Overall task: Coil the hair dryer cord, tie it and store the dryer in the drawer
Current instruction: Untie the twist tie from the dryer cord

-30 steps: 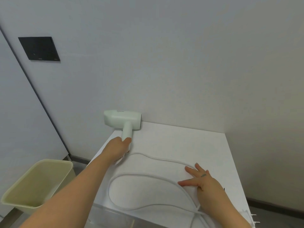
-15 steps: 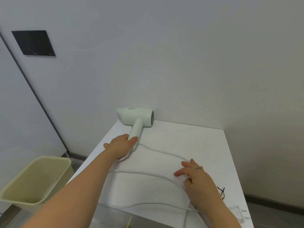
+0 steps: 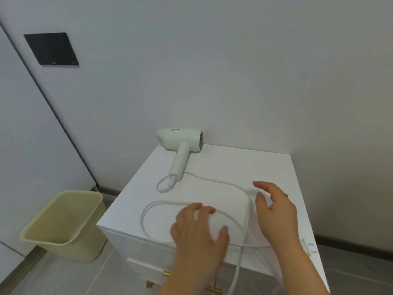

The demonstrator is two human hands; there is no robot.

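Lying on its side at the 11 o'clock corner of the white cabinet top (image 3: 244,162), the hair dryer (image 3: 180,141) is parked close to the wall, its handle pointed toward 6 o'clock. That placement is judged to leave the middle of the top free for gathering the cord (image 3: 143,219). The cord is seen running from the handle end toward 3 o'clock, bending back and lying in 1 wide loose loop, with a tail dropping over the front edge at 5 o'clock.

The left hand (image 3: 197,228) is held at 6 o'clock over the loop, fingers spread and lightly bent, nothing gripped. The right hand (image 3: 274,207) is held at 4 o'clock beside the cord's bend, fingers loosely curved and parted; contact with the cord cannot be told through the blur. Both are judged to be placed for drawing the loop in, so coiling is barely begun and no tie is made.

A pale yellow bin (image 3: 63,224) is stood on the floor at 9 o'clock of the cabinet, and a black panel (image 3: 51,48) is fixed to the wall at 10 o'clock. The drawer (image 3: 144,248) below is shut, and the hanging tail is judged likely to snag on the edge.
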